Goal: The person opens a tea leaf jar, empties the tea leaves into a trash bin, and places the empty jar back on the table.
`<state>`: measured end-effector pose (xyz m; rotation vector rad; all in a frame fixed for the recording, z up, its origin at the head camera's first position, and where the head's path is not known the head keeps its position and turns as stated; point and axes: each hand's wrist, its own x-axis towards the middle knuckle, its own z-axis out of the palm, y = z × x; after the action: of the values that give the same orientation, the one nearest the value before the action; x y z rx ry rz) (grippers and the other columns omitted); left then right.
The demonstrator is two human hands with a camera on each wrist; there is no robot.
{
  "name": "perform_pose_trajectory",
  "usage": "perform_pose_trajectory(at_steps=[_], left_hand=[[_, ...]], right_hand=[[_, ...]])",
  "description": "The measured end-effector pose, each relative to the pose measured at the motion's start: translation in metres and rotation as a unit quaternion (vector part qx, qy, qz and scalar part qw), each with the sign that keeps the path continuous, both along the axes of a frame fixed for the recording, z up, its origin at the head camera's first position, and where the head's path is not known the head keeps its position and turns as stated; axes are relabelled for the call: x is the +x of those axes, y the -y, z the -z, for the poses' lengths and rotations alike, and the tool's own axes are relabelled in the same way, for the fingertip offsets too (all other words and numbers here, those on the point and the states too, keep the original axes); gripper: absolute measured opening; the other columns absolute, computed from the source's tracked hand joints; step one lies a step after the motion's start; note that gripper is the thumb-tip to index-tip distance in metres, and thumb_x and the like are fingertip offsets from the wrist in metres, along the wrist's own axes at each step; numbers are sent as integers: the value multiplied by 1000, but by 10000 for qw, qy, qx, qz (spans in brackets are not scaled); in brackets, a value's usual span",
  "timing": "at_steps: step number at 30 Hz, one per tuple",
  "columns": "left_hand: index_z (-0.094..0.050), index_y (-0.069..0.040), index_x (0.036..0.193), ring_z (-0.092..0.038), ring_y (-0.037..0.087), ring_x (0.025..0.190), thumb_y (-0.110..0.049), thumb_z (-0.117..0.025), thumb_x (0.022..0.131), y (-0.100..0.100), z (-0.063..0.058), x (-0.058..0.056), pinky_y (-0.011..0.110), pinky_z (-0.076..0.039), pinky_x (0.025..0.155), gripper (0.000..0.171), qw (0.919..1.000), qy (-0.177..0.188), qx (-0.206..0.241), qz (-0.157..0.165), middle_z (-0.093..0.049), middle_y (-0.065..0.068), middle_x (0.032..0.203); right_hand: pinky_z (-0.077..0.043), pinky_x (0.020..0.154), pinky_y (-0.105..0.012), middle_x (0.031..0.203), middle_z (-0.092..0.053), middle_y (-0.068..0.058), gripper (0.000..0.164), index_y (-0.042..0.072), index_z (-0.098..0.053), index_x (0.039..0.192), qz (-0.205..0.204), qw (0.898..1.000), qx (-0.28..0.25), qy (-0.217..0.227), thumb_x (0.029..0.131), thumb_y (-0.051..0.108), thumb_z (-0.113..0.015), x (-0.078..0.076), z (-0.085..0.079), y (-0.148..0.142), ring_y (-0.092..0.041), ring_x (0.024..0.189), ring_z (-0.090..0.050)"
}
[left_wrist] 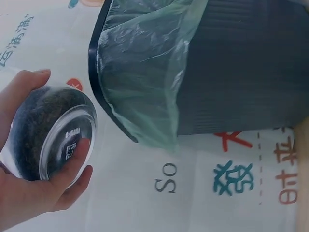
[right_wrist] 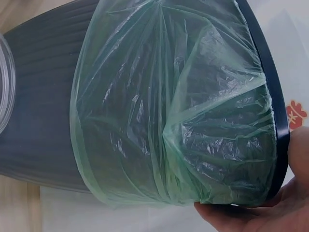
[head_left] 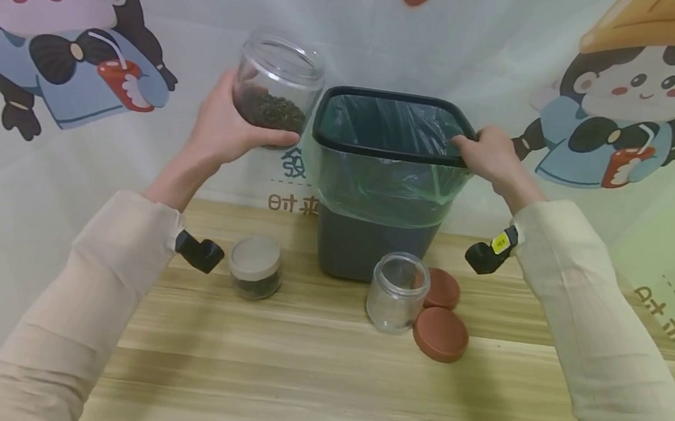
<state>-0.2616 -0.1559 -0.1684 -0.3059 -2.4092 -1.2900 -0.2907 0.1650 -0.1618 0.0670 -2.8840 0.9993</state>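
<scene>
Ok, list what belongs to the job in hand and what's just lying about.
In the job:
jar of dark flakes, in the left hand
bin with green liner, held by the right hand

Apparently just lying about:
open clear jar
two reddish lids
pale-lidded jar

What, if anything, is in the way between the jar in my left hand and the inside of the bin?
Nothing visible except the bin's own edge. Your left hand holds the jar just left of the bin, so only the black rim lies between. Your right hand grips its opposite side.
</scene>
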Motion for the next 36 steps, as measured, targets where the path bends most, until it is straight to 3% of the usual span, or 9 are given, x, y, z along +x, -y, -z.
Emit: perform_pose_trajectory(at_steps=[5, 15, 23, 30, 36], left_hand=[[-23, -11, 137, -33, 21, 122, -31, -78, 64, -5, -14, -5, 38, -32, 100, 94, 9979, -16, -610, -198, -33, 7, 137], [-22, -6, 135, -34, 25, 120, -30, -77, 65, -17, -31, -21, 39, -32, 100, 92, 9914, -214, -1277, -200, -34, 11, 135], [-22, -4, 135, -36, 26, 118, -26, -78, 65, -31, -45, -30, 37, -35, 98, 92, 9830, -418, -1780, -157, -36, 14, 133], [-19, -2, 136, -37, 28, 118, -21, -78, 65, -41, -53, -36, 36, -36, 97, 94, 9749, -467, -2173, -154, -35, 15, 134], [-19, -2, 136, -36, 28, 118, -19, -77, 66, -45, -56, -41, 37, -37, 97, 93, 9697, -474, -2387, -203, -35, 16, 133]], right_hand=[[-34, 66, -34, 78, -34, -10, 29, 5, -35, 73, -4, 10000, 2, 43, 93, 26, -30, -1, -2, 1, -25, 77, -39], [-33, 61, -31, 79, -35, -9, 23, 5, -35, 73, 87, 9999, 26, -80, 90, 20, -30, -2, 0, 1, -24, 74, -38], [-27, 58, -32, 74, -28, -9, 18, 6, -31, 76, -83, 9999, -102, 34, 91, 15, -25, -2, 0, -1, -18, 59, -28], [-27, 56, -31, 74, -30, -9, 16, 5, -33, 75, -65, 9999, -125, -84, 89, 10, -25, -1, 0, 0, -19, 61, -29], [-28, 62, -33, 81, -27, -10, 15, 3, -32, 82, -132, 9997, -191, 108, 90, 10, -22, -1, 0, 0, -21, 67, -29]])
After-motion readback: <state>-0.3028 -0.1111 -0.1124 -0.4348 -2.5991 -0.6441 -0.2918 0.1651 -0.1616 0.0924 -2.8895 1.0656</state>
